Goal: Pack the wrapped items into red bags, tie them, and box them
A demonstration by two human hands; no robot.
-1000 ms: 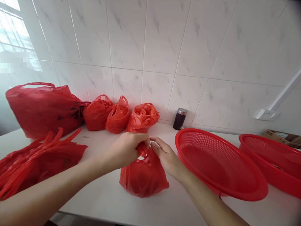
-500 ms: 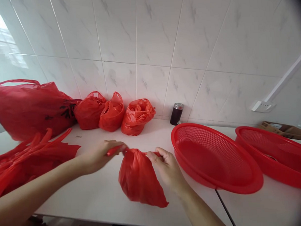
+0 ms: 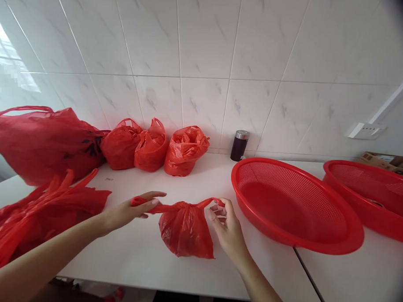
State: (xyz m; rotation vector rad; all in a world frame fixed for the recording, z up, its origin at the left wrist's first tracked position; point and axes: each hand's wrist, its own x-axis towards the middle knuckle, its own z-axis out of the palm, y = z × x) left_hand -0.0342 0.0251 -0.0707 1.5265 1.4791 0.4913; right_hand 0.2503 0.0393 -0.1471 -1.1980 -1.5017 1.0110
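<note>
Fingers (image 3: 156, 194) at both handles (image 3: 167, 208) of a small red bag (image 3: 186, 234)

By the left hand (image 3: 131, 212) one handle is gripped — it is caught beneath the thumb, with one finger held out straight toward the right. The other handle is met by the bent fingers of the right hand (image 3: 229, 227); the thumb is set a little apart, and how firmly the plastic is held there cannot be told. The small red bag is seen between the two hands, at the near middle of the white table (image 3: 139, 259), its neck gathered and its handles stretched out to left and right.

A pile of red plastic (image 3: 52, 218) is spread at the near left. Behind it a large red bag (image 3: 45, 143) is placed, followed to the right by three red bags (image 3: 186, 151) along the tiled wall (image 3: 204, 45). Farther right a dark flask (image 3: 239, 147) is stood upright — then a perforated red basket (image 3: 272, 205) is seen tilted, with a second red basket (image 3: 372, 222) set beyond it at the far right.
</note>
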